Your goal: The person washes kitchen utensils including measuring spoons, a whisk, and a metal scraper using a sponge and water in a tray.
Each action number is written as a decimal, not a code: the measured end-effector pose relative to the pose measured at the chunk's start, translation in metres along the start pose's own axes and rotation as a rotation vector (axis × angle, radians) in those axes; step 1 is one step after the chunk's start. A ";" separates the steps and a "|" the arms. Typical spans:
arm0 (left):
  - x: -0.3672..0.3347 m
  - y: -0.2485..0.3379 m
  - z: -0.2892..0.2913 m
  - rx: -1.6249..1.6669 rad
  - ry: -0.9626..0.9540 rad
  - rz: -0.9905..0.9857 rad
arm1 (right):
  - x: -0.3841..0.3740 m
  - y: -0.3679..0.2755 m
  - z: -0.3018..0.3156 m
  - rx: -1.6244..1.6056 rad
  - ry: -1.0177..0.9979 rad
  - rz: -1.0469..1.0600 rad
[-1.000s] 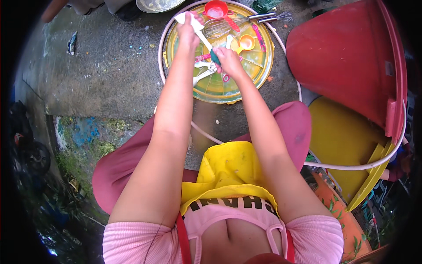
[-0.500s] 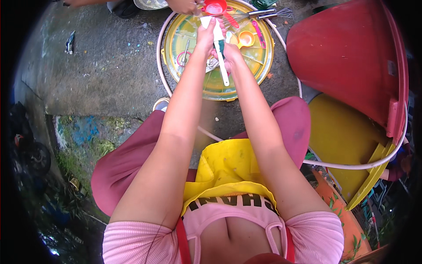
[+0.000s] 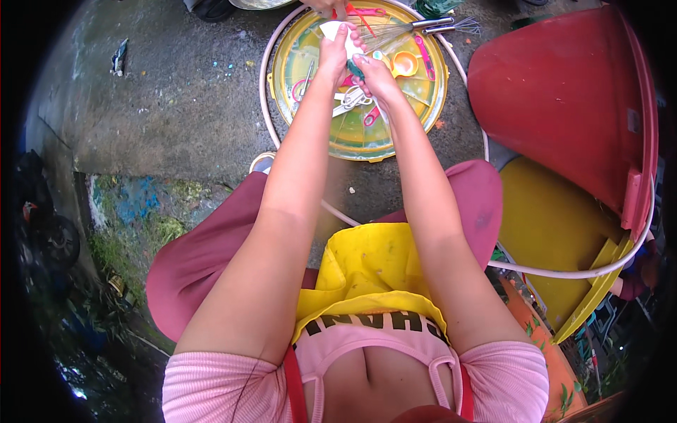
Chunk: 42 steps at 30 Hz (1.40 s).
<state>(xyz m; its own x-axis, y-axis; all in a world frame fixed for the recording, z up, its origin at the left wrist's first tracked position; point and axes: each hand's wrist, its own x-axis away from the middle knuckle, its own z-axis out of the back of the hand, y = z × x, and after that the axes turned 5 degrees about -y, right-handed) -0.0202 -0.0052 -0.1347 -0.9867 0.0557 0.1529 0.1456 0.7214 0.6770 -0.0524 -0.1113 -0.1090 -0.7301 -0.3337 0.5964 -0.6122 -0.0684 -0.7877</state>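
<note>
Scrubbing step: I judge that the work in hand is to rub a white spatula (image 3: 330, 29) with a green pad (image 3: 356, 68).
Left hand: The left hand (image 3: 336, 55) has its fingers closed around the white spatula, near its far, wide end.
Right hand: The right hand (image 3: 375, 76) is curled on the green pad and grasps it around the handle.
Spatula place: It is above the round yellow lid (image 3: 367, 148), between the 2 hands. Its near end is blurred, so I cannot say surely where it finishes.
Next move: In my opinion, it calls for a steady left hold and an even press of the pad along the handle.
Lid: White spoons (image 3: 350, 103) lie at the near side; 1 orange cup (image 3: 405, 63) is to the right, and 2 whisks (image 3: 416, 27) are far right.
Far edge: Another person's hand (image 3: 324, 5) is beside a red tool (image 3: 363, 22).
Letters: Large black letters (image 3: 374, 321) cross the chest, partly covered by the yellow apron (image 3: 367, 254). I can read no brand on the tools.
</note>
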 end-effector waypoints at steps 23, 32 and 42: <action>0.001 0.029 0.065 0.014 0.254 -0.010 | 0.052 0.051 -0.047 0.386 0.173 0.038; -0.001 0.003 0.024 0.064 0.164 0.035 | 0.015 0.027 -0.028 0.588 0.223 0.107; -0.020 0.037 0.050 0.142 0.250 -0.143 | 0.038 0.041 -0.034 0.063 0.180 0.207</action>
<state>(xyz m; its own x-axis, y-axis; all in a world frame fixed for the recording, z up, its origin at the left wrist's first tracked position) 0.0018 0.0552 -0.1490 -0.9455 -0.2117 0.2473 -0.0222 0.7999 0.5997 -0.1160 -0.0947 -0.1136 -0.8831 -0.1750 0.4353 -0.4287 -0.0764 -0.9002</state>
